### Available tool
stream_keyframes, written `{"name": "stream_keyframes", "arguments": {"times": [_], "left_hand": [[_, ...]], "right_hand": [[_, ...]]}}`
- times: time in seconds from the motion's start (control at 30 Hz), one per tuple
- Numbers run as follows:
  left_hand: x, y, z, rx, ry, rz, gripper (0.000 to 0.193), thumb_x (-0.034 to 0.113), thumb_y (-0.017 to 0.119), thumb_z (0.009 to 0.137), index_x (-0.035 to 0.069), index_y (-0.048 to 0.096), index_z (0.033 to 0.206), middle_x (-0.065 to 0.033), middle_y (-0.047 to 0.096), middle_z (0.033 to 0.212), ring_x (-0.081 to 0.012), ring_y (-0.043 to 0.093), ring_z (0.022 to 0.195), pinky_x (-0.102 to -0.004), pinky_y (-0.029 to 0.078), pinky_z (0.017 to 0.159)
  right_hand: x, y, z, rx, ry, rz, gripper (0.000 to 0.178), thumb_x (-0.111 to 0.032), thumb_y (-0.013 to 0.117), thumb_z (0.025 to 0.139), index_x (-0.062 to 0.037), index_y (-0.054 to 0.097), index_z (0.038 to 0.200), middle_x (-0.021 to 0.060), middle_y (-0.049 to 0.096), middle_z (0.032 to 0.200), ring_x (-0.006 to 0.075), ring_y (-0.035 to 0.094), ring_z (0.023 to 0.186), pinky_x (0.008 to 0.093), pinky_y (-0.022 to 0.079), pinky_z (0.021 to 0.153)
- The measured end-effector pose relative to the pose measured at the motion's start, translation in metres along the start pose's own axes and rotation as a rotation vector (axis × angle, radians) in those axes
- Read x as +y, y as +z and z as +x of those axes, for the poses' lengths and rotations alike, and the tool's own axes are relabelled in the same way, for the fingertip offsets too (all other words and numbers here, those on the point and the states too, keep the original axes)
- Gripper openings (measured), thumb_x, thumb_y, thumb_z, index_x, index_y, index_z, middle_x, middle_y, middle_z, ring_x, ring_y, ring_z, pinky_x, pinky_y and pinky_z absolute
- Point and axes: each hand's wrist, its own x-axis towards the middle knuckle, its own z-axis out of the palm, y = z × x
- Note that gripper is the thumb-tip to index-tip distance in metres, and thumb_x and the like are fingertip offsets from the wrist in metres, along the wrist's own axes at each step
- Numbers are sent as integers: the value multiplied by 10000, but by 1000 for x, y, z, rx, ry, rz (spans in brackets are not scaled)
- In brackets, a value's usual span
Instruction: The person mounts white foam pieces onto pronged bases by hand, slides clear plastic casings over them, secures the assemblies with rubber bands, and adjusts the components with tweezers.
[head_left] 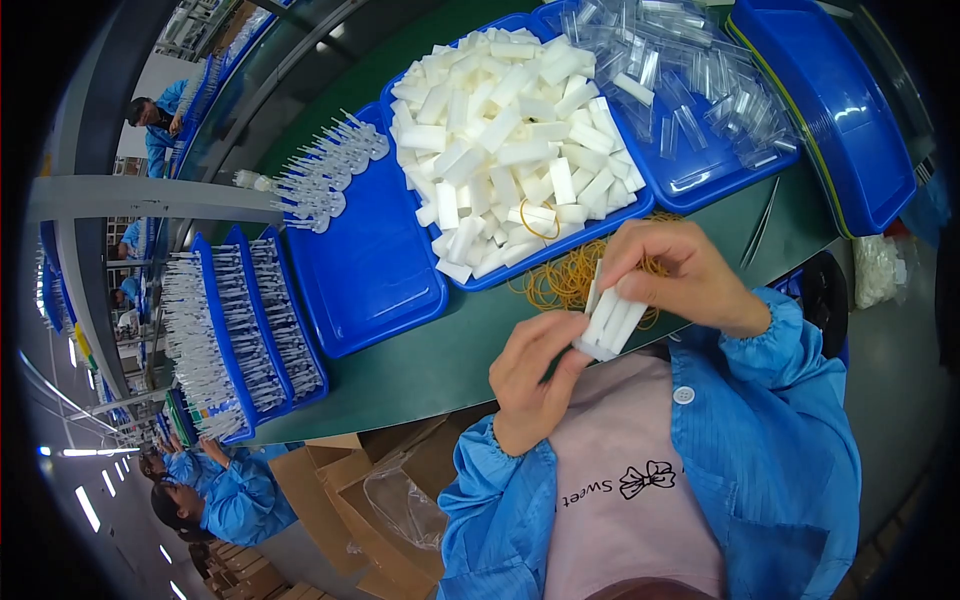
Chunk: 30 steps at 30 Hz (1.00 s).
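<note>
In front of my chest, both hands close on a small bundle of white blocks (613, 322) standing side by side. My left hand (535, 375) pinches its lower left end between thumb and fingers. With thumb and bent fingers, my right hand (690, 272) grips the upper end. Something translucent shows at the bundle's bottom; its kind I cannot make out. Just beyond the hands lies a pile of thin yellow-brown rubber bands (565, 280), partly hidden by my right hand. Past it stands a blue tray (520, 268) heaped with white blocks (500, 150), one rubber band lying on them.
A blue tray (700, 190) at the far right holds clear plastic pieces (680, 85). Tweezers (762, 225) lie at the right. Another blue tray (365, 285) bears white-stemmed parts (335, 165). Packed racks (240, 335) stand left, above an open carton (365, 490). Co-workers sit farther left.
</note>
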Motion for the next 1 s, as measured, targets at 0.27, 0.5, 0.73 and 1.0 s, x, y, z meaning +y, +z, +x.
{"name": "stream_keyframes", "arguments": {"times": [0.27,0.5,0.73,1.0], "left_hand": [[-22,-13,-16,37,-397,-374,178,-23,644,847,-19,635,1025,-98,504,1156,-152,548,962,-278,483,810],[-23,-23,-21,271,-554,-678,294,16,677,837,-1,561,1107,-68,599,1038,-147,565,976,-267,431,858],[-23,-25,-22,313,-489,-680,277,4,684,825,12,570,1076,-78,576,1055,-153,551,987,-273,426,873],[-20,-28,-23,318,-480,-706,254,-33,670,816,17,570,1044,-93,548,1072,-161,540,978,-279,423,878]], "right_hand": [[38,-31,12,267,-289,-1237,197,-93,719,715,-94,633,892,37,536,909,238,512,927,381,386,905],[45,-33,5,236,-339,-1352,214,-73,714,704,-98,637,902,40,535,898,237,521,930,411,394,902],[35,-35,1,195,-334,-1230,259,-74,723,694,-90,636,938,60,550,959,264,528,950,394,412,863],[27,-53,-15,426,-222,-1279,249,-88,691,752,-91,630,993,81,553,991,281,529,937,380,418,791]]}}
